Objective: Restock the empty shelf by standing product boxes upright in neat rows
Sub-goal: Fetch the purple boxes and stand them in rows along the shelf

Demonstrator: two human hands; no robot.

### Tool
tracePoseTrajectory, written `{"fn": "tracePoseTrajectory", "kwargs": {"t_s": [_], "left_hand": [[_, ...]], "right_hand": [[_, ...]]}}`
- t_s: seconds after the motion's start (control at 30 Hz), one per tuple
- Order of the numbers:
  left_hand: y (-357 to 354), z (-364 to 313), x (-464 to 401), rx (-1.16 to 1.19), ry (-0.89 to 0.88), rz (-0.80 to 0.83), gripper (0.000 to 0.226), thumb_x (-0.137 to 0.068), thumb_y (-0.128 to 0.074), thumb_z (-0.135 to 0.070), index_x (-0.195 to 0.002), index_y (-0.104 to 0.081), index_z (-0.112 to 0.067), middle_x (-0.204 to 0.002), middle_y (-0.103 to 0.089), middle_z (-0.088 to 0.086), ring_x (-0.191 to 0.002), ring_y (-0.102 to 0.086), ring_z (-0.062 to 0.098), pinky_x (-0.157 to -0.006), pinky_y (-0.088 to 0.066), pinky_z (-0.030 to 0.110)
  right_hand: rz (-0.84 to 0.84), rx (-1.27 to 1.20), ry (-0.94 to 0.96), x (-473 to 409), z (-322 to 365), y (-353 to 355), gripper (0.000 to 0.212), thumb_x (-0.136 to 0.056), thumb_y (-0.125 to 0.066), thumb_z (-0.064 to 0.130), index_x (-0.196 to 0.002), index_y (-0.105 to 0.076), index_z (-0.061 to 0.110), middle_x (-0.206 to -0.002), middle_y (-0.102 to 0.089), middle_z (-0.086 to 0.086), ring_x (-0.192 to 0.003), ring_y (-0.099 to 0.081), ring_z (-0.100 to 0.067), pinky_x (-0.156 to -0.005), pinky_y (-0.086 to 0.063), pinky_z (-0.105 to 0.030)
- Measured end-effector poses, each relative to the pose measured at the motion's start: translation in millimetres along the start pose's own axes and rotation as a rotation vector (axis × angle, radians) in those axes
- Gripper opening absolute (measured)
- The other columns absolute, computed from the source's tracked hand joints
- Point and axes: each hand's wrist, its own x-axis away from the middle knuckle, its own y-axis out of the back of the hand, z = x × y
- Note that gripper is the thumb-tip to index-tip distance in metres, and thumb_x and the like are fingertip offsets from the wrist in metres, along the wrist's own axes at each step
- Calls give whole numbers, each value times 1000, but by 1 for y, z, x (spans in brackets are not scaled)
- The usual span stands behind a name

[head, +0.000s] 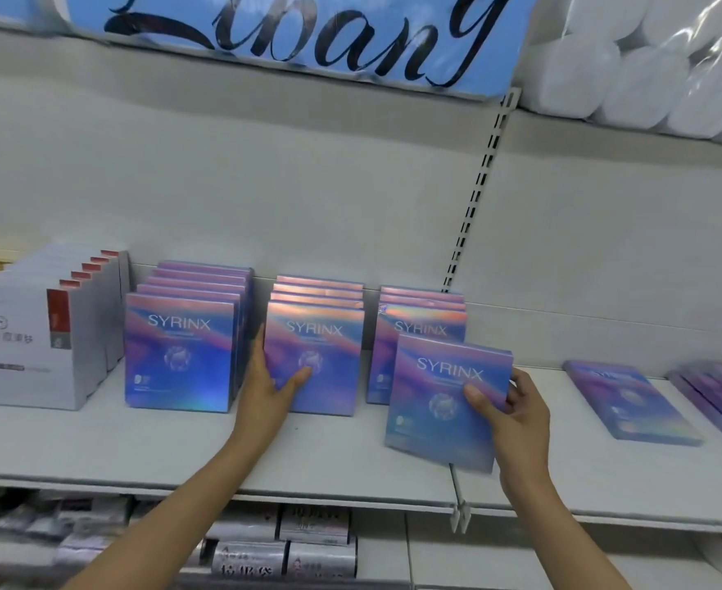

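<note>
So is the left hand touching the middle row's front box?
Touching. The head view shows the left hand with its thumb on the front box.

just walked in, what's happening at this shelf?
A person is restocking SYRINX boxes. The left hand grips the front box of the middle row, steadying it. The right hand holds another box tilted in front of the right row, not yet stood up. Three upright rows are on the shelf; more boxes lie flat to the right.
</note>
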Motion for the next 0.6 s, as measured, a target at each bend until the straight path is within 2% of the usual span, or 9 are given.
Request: {"fn": "tracePoseTrajectory", "kwargs": {"t_s": [0.07, 0.13, 0.27, 0.33, 0.4, 0.43, 0.5, 0.6], "left_hand": [[1, 1, 1, 34, 15, 12, 81, -88, -75, -17, -149, -24, -36, -140, -42, -26, -130, -42, 2, -90, -37, 6], [2, 2, 1, 47, 26, 13, 83, -87, -76, -13, -149, -25, -34, -138, -41, -24, -125, -42, -3, -90, -34, 5], [1, 5, 1, 51, 39, 20, 81, -87, -76, -14, -145, -25, -38, -130, -40, -36, -109, -41, -32, -85, -36, -2], [2, 4, 2, 46, 44, 15, 81, -87, -75, -14, -145, -24, -39, -130, -39, -37, -109, -42, -32, -86, -37, -2], [2, 2, 2, 41, 56, 14, 84, -87, -76, -15, -147, -23, -40, -131, -35, -41, -116, -42, -24, -95, -36, 8], [2, 2, 2, 42, 64, 11, 84, -87, -76, -15, -146, -22, -40, -131, -34, -42, -117, -40, -25, -98, -35, 11], [1, 2, 2, 42, 62, 10, 84, -87, -75, -13, -146, -23, -40, -130, -35, -43, -111, -37, -35, -96, -35, 9], [1, 4, 1, 37, 48, 7, 84, -86, -76, -10, -148, -26, -36, -127, -42, -50, -114, -39, -33, -90, -38, -1]], "right_hand": [[6, -9, -4, 2, 1, -2, 33, -81, -78, 7, -109, -61, 11, -103, -76, -1, -94, -74, -26, -79, -62, -46], [21, -9, -10, 1, 1, -4, 33, -81, -78, 10, -109, -60, 12, -103, -76, 1, -94, -75, -24, -76, -63, -42], [50, -7, -13, -6, -4, -10, 33, -81, -78, 11, -109, -60, 13, -103, -75, 1, -93, -75, -23, -72, -64, -37], [65, -12, -1, -11, -5, -14, 34, -80, -78, 12, -109, -59, 14, -102, -75, 2, -93, -75, -23, -73, -64, -37], [71, -10, 3, -18, -6, -18, 37, -76, -78, 20, -107, -59, 18, -101, -75, 6, -93, -74, -22, -73, -63, -37], [73, -4, 5, -22, -6, -20, 37, -75, -78, 23, -107, -59, 20, -101, -75, 7, -94, -74, -21, -74, -63, -37], [78, -7, 22, -31, -7, -24, 35, -78, -78, 22, -108, -59, 22, -102, -74, 7, -95, -74, -21, -77, -62, -41], [87, -22, 43, -42, -13, -32, 29, -87, -74, 14, -108, -57, 24, -102, -73, 6, -95, -73, -21, -74, -62, -36]]}}
